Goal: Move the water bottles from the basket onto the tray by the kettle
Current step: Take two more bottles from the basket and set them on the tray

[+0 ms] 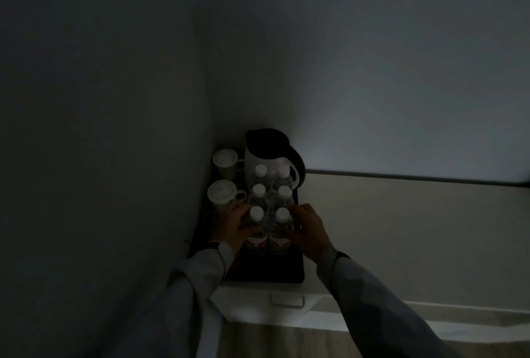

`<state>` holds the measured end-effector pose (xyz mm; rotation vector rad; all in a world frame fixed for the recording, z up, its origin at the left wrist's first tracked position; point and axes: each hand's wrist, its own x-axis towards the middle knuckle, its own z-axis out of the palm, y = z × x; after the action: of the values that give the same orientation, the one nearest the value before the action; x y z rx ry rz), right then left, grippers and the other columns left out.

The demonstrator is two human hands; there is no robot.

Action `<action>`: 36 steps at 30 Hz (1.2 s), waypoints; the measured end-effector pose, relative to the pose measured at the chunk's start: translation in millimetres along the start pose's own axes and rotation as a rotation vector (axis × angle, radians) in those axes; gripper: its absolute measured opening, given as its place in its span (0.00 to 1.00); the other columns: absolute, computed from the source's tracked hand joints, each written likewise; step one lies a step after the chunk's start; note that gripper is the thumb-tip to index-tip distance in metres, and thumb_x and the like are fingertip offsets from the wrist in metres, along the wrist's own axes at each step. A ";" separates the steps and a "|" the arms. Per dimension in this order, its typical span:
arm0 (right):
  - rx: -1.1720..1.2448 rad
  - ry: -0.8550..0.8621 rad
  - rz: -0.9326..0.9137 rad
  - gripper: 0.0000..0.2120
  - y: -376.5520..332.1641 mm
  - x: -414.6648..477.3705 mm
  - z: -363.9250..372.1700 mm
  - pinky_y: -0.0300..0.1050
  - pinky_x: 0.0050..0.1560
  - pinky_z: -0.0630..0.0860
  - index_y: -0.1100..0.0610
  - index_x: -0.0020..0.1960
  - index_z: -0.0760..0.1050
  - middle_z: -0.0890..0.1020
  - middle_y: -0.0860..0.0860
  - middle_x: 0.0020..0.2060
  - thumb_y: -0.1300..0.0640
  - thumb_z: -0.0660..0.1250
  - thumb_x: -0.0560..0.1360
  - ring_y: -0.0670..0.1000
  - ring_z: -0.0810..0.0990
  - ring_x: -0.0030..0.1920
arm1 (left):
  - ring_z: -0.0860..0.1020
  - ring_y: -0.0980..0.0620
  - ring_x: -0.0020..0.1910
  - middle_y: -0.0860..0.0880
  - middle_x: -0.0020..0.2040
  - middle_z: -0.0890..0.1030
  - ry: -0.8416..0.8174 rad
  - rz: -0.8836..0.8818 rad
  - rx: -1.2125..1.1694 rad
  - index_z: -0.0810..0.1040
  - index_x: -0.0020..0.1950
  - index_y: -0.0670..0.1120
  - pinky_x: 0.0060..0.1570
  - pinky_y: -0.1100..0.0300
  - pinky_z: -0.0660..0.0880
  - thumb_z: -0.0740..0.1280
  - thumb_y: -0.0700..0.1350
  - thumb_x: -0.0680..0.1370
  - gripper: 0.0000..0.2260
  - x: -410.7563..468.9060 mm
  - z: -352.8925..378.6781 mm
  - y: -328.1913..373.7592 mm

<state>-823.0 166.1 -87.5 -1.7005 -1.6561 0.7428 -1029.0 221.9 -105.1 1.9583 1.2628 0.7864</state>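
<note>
The scene is very dim. Several white-capped water bottles stand in two rows on a dark tray (pixel 286 274), in front of a white kettle (pixel 266 158) with a dark lid. My left hand (pixel 233 227) wraps the near left bottle (pixel 256 231). My right hand (pixel 308 230) wraps the near right bottle (pixel 281 233). Both bottles stand upright with red labels. No basket is in view.
Two lidded white cups (pixel 225 161) (pixel 222 194) stand at the tray's left, against the left wall. The tray sits on a small white cabinet with a drawer handle (pixel 286 300). A wall stands behind, and a pale surface extends to the right.
</note>
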 end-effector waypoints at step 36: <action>0.033 0.076 0.057 0.21 6.0 -5.2 11.6 0.57 0.56 0.78 0.51 0.63 0.75 0.74 0.55 0.50 0.51 0.75 0.72 0.60 0.76 0.55 | 0.76 0.42 0.58 0.42 0.58 0.78 0.038 -0.002 0.039 0.78 0.60 0.46 0.58 0.47 0.74 0.76 0.49 0.69 0.21 -1.1 9.1 -10.8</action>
<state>-828.4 161.6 -99.7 -1.7379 -1.5413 0.7188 -1027.9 222.3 -119.2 1.9806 1.3114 0.8069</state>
